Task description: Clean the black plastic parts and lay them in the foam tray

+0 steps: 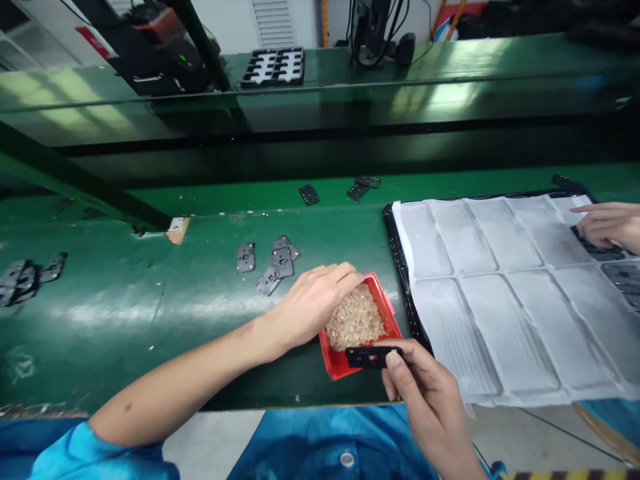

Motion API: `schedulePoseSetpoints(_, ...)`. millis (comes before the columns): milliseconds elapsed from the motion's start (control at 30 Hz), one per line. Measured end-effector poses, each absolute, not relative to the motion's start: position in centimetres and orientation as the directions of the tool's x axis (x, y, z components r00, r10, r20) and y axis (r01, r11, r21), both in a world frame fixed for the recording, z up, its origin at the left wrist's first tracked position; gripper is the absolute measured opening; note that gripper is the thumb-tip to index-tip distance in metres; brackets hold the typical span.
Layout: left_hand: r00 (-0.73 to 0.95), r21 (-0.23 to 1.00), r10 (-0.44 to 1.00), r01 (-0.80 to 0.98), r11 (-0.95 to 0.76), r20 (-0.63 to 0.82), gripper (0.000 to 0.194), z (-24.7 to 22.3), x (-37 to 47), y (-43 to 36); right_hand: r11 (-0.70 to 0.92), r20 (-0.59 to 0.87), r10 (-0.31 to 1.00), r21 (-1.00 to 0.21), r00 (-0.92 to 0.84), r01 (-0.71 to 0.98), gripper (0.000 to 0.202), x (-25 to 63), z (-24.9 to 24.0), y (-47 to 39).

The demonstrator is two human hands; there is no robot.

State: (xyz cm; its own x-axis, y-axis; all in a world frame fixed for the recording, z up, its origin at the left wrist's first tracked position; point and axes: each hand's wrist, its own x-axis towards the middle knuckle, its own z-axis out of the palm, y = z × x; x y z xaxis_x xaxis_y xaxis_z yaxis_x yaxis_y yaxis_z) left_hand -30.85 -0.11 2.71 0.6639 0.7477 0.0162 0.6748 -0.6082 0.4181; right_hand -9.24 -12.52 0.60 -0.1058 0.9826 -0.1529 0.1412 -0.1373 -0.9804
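My right hand [425, 390] grips a small black plastic plate [370, 357] with cut-outs, thumb on its face, holding it over the near side of a red bin [333, 363]. Small brass-coloured metal pieces [355, 317] fill much of the bin. At the bin's far left edge rests my left hand [320, 297], palm down, its fingers together and curled over the rim. Its fingertips are hidden, so anything between them does not show. More black plates [283, 260] lie in a loose pile left of the bin, beside a single plate [245, 257].
To the right lies a black tray [400, 267] under a white sheet of compartments [480, 280]. Another person's hand [610, 223] touches black plates at its right. A green post [100, 180] slants at left. More plates [23, 280] lie far left.
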Motion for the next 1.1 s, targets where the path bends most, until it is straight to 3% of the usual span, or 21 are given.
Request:
schedulePoseSetpoints(100, 0.637, 0.411, 0.758, 0.659, -0.63, 0.14, 0.031, 3.3, -31.7, -1.9, -0.144, -0.16, 0.978, -0.981, -0.133, 0.128, 0.031, -9.7, 0.9, -12.5)
schedulePoseSetpoints(200, 0.51, 0.595, 0.836, 0.615, -0.518, 0.201, 0.027, 4.2, -32.1, -4.5, -0.126, -0.142, 0.981, -0.984, -0.133, 0.124, 0.03, -10.1, 0.9, -12.6)
schedulePoseSetpoints(267, 0.506, 0.73, 0.858, 0.551, -0.403, 0.092, 0.029, 4.5, -32.0, -6.4, -0.115, -0.131, 0.984, -0.985, -0.122, 0.131, 0.03, -10.5, 0.8, -12.6)
schedulePoseSetpoints(367, 0.547, 0.816, 0.832, 0.519, -0.253, -0.09, 0.021, 4.3, -31.4, -8.6, -0.141, -0.15, 0.986, -0.983, -0.067, 0.116, 0.031, -11.1, 0.6, -12.5)
schedulePoseSetpoints(433, 0.538, 0.817, 0.834, 0.531, -0.223, -0.123, 0.018, 3.9, -31.0, -9.3, -0.134, -0.139, 0.989, -0.985, -0.046, 0.104, 0.03, -11.5, 0.4, -12.3)
schedulePoseSetpoints(633, 0.515, 0.729, 0.857, 0.586, -0.353, 0.002, 0.023, 3.5, -30.9, -9.5, -0.002, -0.008, 0.999, -0.987, -0.033, 0.159, 0.029, -12.1, 0.4, -11.5)
schedulePoseSetpoints(833, 0.527, 0.773, 0.85, 0.538, -0.336, 0.003, 0.016, 3.1, -31.0, -9.4, 0.022, 0.015, 0.999, -0.985, -0.044, 0.172, 0.028, -12.1, 0.8, -11.3)
schedulePoseSetpoints(1100, 0.519, 0.748, 0.854, 0.549, -0.373, 0.045, 0.022, 3.2, -31.3, -9.2, 0.002, -0.011, 0.996, -0.989, -0.087, 0.151, 0.024, -11.7, 0.5, -11.6)
